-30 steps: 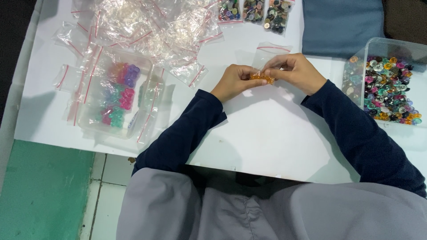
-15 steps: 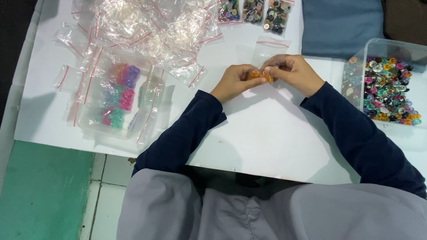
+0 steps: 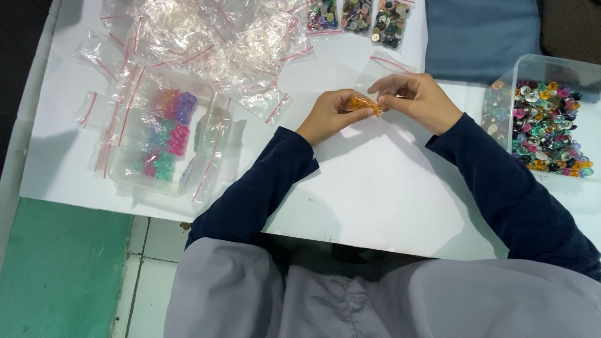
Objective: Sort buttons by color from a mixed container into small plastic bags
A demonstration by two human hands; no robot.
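Small bag of orange beads (image 3: 364, 104) held above the white desk (image 3: 388, 194), pinched at its left end by the left hand (image 3: 328, 114) and at its right end by the right hand (image 3: 418, 100); both grips pressed together on it. Empty clear bag (image 3: 382, 67) just behind. Tub of mixed buttons (image 3: 543, 122) to the right; pile of clear bags (image 3: 206, 37) to the left.

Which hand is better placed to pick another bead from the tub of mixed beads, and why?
Probably the right hand: the bead tub lies just beyond it on that side, while the left hand grips the orange beads.
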